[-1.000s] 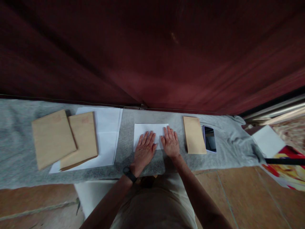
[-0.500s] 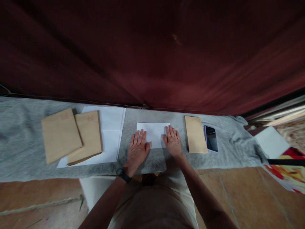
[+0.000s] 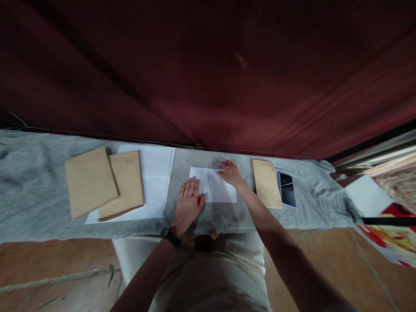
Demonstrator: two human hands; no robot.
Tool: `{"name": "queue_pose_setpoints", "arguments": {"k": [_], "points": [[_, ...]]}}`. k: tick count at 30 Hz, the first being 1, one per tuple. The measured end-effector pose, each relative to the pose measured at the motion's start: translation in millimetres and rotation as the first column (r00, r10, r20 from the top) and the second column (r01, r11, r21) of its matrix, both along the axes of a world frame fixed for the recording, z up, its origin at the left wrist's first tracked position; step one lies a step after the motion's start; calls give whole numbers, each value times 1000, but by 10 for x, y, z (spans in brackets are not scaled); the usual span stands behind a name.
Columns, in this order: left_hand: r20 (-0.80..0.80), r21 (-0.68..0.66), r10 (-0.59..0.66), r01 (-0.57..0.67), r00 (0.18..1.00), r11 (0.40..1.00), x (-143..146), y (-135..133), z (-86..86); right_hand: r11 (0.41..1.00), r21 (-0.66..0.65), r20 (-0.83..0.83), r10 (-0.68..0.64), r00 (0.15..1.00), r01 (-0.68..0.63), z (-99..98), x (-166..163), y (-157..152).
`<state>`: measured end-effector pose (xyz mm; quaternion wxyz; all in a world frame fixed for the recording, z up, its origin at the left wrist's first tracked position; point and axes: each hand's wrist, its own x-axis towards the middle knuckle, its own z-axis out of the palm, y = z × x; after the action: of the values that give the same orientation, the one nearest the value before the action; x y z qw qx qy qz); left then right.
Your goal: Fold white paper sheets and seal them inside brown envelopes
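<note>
A folded white sheet of paper (image 3: 214,187) lies on the grey cloth (image 3: 39,195) in front of me. My left hand (image 3: 187,206) rests flat, fingers spread, on the sheet's near left corner. My right hand (image 3: 230,172) has reached to the sheet's far right corner, fingers curled down onto the edge; whether it pinches the paper is unclear. A black watch sits on my left wrist.
Two brown envelopes (image 3: 104,182) lie on larger white sheets (image 3: 156,173) at the left. Another brown envelope (image 3: 266,183) and a phone (image 3: 287,189) lie at the right. A dark red curtain (image 3: 208,73) hangs behind. Tiled floor shows below.
My right hand slid from the sheet's near right part up to its far right corner. My left hand moved slightly left and stays flat on the paper.
</note>
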<state>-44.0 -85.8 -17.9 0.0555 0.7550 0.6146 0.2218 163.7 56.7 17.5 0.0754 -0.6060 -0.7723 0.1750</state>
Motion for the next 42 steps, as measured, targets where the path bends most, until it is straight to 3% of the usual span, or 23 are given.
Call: {"name": "queue_pose_setpoints", "arguments": {"k": [6,11,15,19,22,24,27,31,33,36,42], "points": [[121,12,9,-10,993,1000,-55,0,-48,994,-94,-124,43,991,-55,106,195,-16],[414,-33,94,-88,906,996,-140,53,-33,988,-118,-319,54,946,-97,264,379,-180],[705,-193,239,-143,668,971,-219,170,49,989,-103,-446,47,894,-103,323,458,-263],[873,-343,338,-50,353,938,-275,268,174,993,-84,-532,25,846,-82,343,472,-289],[888,-384,378,-29,261,923,-292,291,342,998,-48,-591,12,807,-50,424,458,-291],[892,-333,350,-107,285,937,-295,295,501,1000,5,-590,27,807,-30,526,449,-289],[886,-126,210,-221,414,967,-289,280,768,992,125,-550,57,833,14,705,444,-285],[769,193,-59,-143,637,971,-271,175,962,966,255,-542,110,833,38,788,466,-299],[643,257,-134,-48,754,965,-262,95,912,963,263,-542,106,834,49,710,493,-324],[419,257,-219,116,881,959,-244,-26,677,969,237,-511,64,857,69,471,547,-405],[65,150,-381,369,922,917,-146,-271,203,985,173,-398,49,916,23,-60,599,-728]]}}
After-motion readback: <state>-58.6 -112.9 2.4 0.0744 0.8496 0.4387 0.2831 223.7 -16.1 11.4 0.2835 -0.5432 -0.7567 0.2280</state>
